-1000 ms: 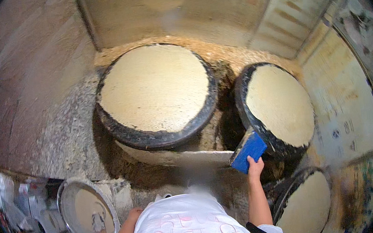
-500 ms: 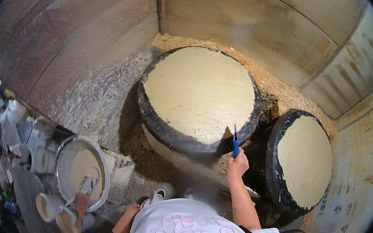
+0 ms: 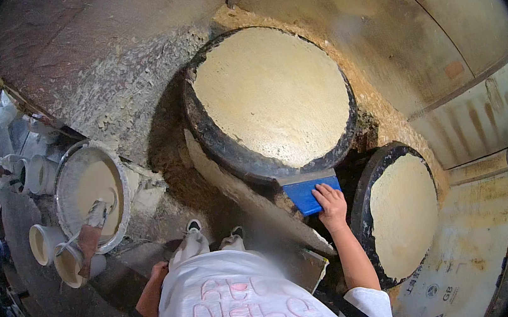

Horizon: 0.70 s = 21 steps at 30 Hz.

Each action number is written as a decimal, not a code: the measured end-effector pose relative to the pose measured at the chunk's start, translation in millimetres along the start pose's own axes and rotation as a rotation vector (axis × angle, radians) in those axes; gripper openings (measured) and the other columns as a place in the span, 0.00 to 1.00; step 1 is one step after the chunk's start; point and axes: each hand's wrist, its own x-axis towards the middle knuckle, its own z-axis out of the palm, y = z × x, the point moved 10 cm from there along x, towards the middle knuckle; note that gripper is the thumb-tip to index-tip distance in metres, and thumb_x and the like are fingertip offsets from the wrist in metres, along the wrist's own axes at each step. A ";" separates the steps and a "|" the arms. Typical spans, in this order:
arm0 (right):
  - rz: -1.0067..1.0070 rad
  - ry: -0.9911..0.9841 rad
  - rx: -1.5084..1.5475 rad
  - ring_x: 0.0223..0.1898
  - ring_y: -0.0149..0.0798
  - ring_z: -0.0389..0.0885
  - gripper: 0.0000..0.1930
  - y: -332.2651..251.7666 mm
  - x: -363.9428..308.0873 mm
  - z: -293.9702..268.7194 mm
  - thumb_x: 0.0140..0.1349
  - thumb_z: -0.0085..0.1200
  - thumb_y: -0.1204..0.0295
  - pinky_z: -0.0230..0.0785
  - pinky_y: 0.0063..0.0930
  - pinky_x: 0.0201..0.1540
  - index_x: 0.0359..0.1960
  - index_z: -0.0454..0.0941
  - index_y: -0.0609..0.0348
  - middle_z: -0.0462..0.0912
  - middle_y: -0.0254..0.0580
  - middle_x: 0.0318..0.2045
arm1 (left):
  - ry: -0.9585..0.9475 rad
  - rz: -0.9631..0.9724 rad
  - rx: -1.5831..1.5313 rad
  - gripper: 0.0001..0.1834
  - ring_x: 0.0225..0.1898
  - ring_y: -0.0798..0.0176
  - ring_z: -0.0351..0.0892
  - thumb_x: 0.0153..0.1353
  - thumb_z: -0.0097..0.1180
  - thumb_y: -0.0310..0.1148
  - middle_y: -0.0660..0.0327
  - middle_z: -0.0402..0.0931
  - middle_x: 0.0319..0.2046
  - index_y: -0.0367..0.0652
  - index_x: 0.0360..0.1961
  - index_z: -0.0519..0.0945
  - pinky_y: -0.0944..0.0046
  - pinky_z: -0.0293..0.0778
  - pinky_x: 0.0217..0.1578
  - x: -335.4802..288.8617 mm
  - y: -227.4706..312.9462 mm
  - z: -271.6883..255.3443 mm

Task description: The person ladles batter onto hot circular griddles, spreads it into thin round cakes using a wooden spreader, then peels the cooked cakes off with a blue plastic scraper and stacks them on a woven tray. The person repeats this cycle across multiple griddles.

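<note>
My right hand [image 3: 332, 206] is closed on a scraper with a wide blue handle [image 3: 309, 197]. Its thin grey blade meets the near rim of a large round black griddle [image 3: 225, 154]. A pale, batter-like layer [image 3: 272, 96] covers most of that griddle. To the right, a second, smaller black griddle [image 3: 362, 215] carries a similar pale layer [image 3: 404, 216]. My left hand [image 3: 160, 270] hangs low beside my white shirt, away from the griddles. Its fingers do not show clearly.
At the left stands a wide basin [image 3: 125, 203] of pale liquid, with a brown-handled tool [image 3: 90, 241] across its rim. Beside it are two small white tubs [image 3: 40, 243]. Stained metal panels [image 3: 327, 29] enclose the griddles at the back and right.
The scraper has turned from edge-on to broadside, and its blade has come down to the large griddle's near rim. My view has shifted, so the griddles appear higher.
</note>
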 end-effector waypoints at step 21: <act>-0.061 0.006 -0.053 0.45 0.46 0.69 0.26 -184.3 213.7 114.0 0.39 0.60 0.71 0.64 0.36 0.44 0.46 0.76 0.58 0.71 0.43 0.39 | -0.061 -0.127 0.228 0.15 0.42 0.53 0.79 0.51 0.56 0.38 0.58 0.79 0.42 0.52 0.41 0.82 0.55 0.74 0.44 21.9 -42.9 -16.2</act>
